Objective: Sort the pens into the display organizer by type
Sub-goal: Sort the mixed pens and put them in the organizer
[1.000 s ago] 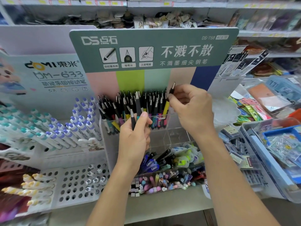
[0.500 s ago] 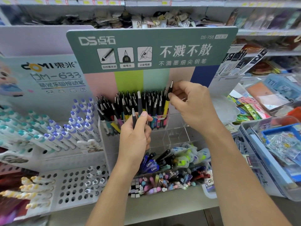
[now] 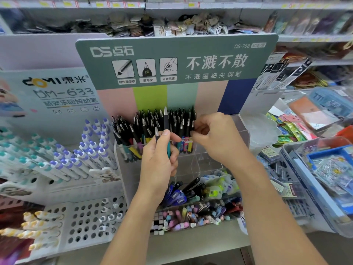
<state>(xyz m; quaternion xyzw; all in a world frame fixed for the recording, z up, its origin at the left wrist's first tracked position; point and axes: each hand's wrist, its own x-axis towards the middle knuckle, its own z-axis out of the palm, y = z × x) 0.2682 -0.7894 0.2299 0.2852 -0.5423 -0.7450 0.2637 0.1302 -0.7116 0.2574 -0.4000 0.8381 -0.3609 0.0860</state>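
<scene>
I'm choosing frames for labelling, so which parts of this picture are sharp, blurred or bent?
Head view: the hands, left and right, and the green sign are fairly sharp; the top shelf goods and right-hand bins smear; wide-angle bending curves the shelf edges; lighting is even, without harsh glare.

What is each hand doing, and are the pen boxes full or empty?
left hand: grips two pens, tips up
right hand: fingers curled at the upright pens; grip unclear
top clear compartment: packed with upright pens
clear compartment right of them: empty
bottom tray: heaped with mixed pens
</scene>
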